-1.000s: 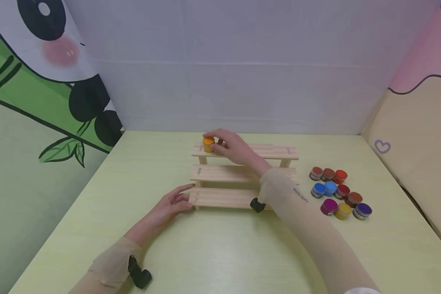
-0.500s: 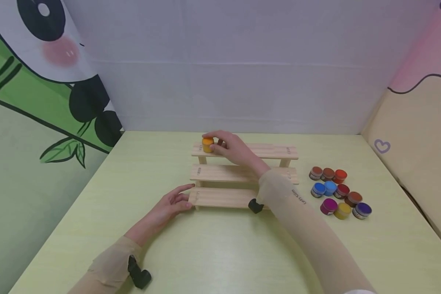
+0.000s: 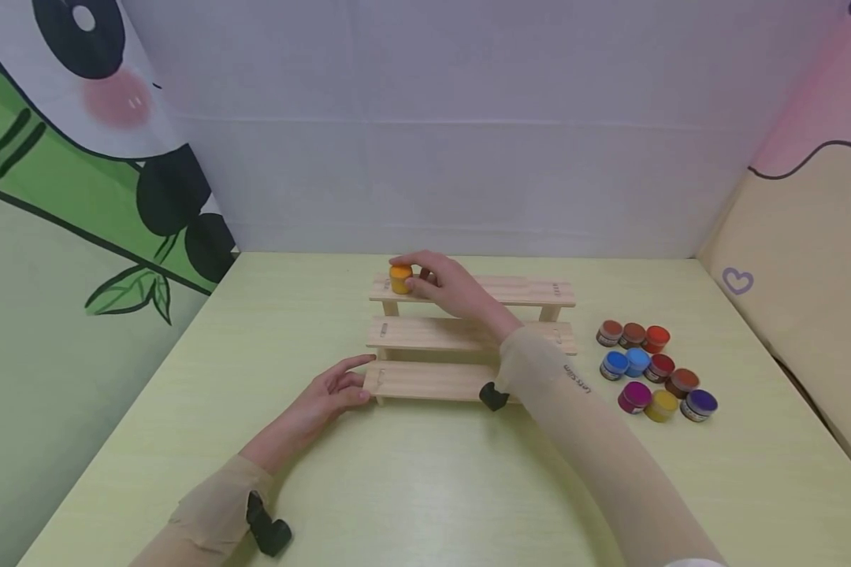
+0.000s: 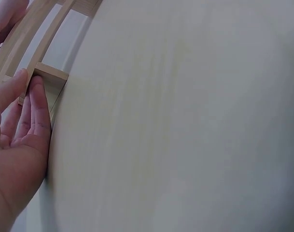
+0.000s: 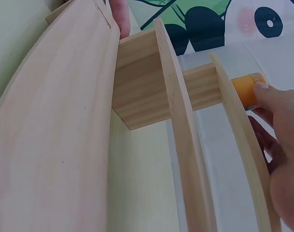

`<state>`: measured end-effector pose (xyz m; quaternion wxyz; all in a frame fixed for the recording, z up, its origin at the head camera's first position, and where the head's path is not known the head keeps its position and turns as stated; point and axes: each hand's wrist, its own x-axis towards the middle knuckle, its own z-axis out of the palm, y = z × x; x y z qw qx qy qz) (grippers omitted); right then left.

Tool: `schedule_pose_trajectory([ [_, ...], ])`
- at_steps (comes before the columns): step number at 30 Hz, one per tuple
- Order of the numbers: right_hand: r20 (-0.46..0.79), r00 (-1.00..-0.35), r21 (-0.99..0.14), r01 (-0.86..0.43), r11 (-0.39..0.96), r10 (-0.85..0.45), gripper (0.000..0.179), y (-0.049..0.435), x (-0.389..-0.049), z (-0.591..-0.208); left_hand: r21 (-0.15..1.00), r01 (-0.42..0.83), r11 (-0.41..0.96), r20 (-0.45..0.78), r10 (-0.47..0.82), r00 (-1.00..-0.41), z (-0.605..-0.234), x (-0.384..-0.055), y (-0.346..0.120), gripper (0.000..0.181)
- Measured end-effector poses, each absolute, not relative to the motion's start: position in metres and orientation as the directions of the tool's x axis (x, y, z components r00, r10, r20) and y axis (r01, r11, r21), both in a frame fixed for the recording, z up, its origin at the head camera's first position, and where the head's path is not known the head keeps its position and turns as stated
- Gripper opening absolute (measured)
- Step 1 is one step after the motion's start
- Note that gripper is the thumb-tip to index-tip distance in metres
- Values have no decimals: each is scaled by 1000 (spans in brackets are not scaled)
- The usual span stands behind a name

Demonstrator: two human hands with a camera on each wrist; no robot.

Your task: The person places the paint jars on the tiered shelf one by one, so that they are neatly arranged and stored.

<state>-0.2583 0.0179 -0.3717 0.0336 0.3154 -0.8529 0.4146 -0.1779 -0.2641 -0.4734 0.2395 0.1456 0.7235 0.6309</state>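
A three-step wooden rack stands at the middle of the table. On the left end of its top step is a small orange paint jar, upright. My right hand pinches this jar between thumb and fingers; in the right wrist view the thumb lies against the jar. At the rack's lower left end, my left hand grips the bottom step. The left wrist view has the left thumb against the board and a finger under it. My right forearm covers part of the lower steps.
Right of the rack, several paint jars stand in loose rows, among them a red jar, a blue jar, a purple jar and a yellow jar. A pale backdrop rises behind the table.
My right wrist has shifted very slightly to the left. The orange paint jar, the rack and my left hand look practically unmoved.
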Motion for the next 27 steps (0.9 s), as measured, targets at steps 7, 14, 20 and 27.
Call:
schedule_pose_trajectory([
  [7, 325, -787, -680, -580, 448, -525, 40, 19, -259, -372, 983, -103, 150, -166, 509, -845, -472, -177, -264, 64],
  [14, 330, -763, -669, -605, 432, -556, 41, 22, -262, -371, 982, -110, 154, -174, 501, -848, -472, -178, -263, 65],
  [20, 320, -745, -664, -617, 422, -586, 41, 28, -268, -371, 980, -115, 161, -181, 486, -855, -473, -180, -257, 65],
  [27, 309, -738, -663, -619, 420, -600, 42, 33, -277, -372, 979, -123, 163, -187, 469, -863, -474, -185, -250, 65],
])
